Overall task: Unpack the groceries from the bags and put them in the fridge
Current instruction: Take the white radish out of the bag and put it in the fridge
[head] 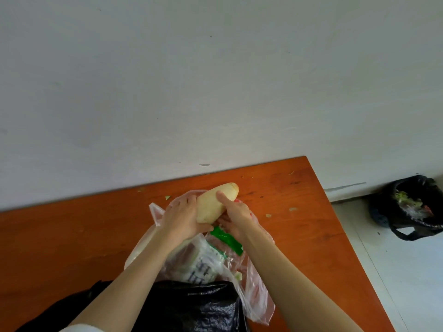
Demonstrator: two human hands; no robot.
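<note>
Left hand (pixel 183 218) and right hand (pixel 236 213) grasp pale radish (pixel 214 202) above clear bag (pixel 254 293); unpacking step; fridge unseen, likely carry next.

Black bag (pixel 191 307) cut off (bottom edge).

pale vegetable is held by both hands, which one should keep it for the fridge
Probably the left hand: it wraps the pale vegetable's lower end, while the right hand only pinches its side.
</note>
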